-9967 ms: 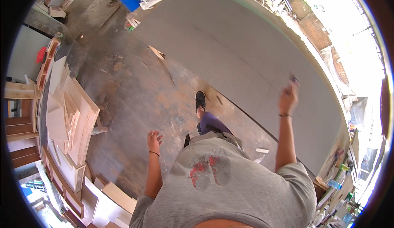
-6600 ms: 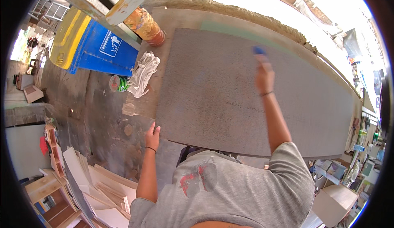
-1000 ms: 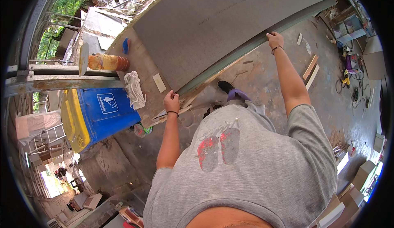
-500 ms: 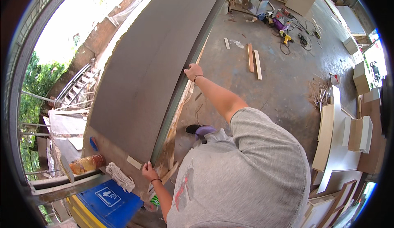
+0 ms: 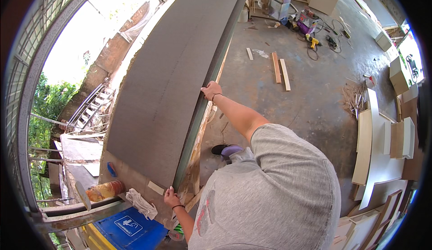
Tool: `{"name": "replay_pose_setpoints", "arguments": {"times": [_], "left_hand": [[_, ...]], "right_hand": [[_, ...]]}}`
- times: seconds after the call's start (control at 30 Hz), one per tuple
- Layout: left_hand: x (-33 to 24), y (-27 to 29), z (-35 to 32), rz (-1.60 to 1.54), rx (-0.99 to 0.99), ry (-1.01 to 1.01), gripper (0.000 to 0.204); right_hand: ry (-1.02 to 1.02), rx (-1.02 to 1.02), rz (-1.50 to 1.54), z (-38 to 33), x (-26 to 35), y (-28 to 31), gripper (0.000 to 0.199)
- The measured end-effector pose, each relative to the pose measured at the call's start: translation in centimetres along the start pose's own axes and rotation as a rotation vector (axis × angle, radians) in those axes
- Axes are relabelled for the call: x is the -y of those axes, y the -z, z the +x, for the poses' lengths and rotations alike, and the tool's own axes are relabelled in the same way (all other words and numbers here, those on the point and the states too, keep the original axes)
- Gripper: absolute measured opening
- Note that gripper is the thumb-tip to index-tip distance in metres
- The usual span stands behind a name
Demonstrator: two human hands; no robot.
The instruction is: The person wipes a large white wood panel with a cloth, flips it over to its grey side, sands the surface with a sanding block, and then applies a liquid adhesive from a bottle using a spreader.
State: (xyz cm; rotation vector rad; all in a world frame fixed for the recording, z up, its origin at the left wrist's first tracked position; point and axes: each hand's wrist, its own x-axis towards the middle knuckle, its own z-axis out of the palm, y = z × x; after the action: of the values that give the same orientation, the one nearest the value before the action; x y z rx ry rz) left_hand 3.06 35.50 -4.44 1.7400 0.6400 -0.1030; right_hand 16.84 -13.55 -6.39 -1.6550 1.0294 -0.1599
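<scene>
A long dark grey-brown panel (image 5: pixel 166 70) lies flat on a workbench, its long edge toward me. Beneath that edge runs a narrow green strip (image 5: pixel 192 135). My right hand (image 5: pixel 211 90), reaching farther along, has its fingers closed over the panel's long edge. Close to my body, at the panel's near corner, my left hand (image 5: pixel 172 198) pinches the edge between thumb and finger. A small pale strip (image 5: pixel 156 188) lies on the bench beside the left hand, with a crumpled white cloth (image 5: pixel 141 203) a little farther left.
An amber plastic bottle (image 5: pixel 106 190) lies on its side near a blue object (image 5: pixel 111 169). Below the bench's end is a blue-lidded bin (image 5: pixel 128 227). Wood strips (image 5: pixel 285 74) and a yellow power tool (image 5: pixel 312 40) with cables lie on the floor. Pale cabinet pieces (image 5: pixel 366 146) stand at right.
The view has shifted slightly, and more of the panel's far end shows. Both hands remain on the panel's edge, with no clear movement of the panel on the bench.
</scene>
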Motion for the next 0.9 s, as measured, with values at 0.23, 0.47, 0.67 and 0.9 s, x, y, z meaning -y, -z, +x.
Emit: {"name": "replay_pose_setpoints", "arguments": {"times": [0.23, 0.47, 0.67, 0.9], "left_hand": [[0.7, -0.7, 0.3, 0.011, 0.004, -0.058, 0.032], [1.2, 0.1, 0.7, 0.007, -0.003, -0.090, 0.035], [1.5, 0.1, 1.1, 0.054, -0.009, -0.116, 0.037], [1.5, 0.3, 1.1, 0.093, -0.025, -0.134, 0.036]], "right_hand": [[0.157, -0.096, -0.042, 0.1, -0.4, -0.2, 0.024], [-0.107, 0.102, 0.264, -2.7, 3.5, -0.2, 0.018], [-0.141, 0.150, 0.268, -1.4, 2.9, -0.6, 0.011], [-0.148, 0.162, 0.257, -2.0, 2.7, -0.5, 0.010]]}}
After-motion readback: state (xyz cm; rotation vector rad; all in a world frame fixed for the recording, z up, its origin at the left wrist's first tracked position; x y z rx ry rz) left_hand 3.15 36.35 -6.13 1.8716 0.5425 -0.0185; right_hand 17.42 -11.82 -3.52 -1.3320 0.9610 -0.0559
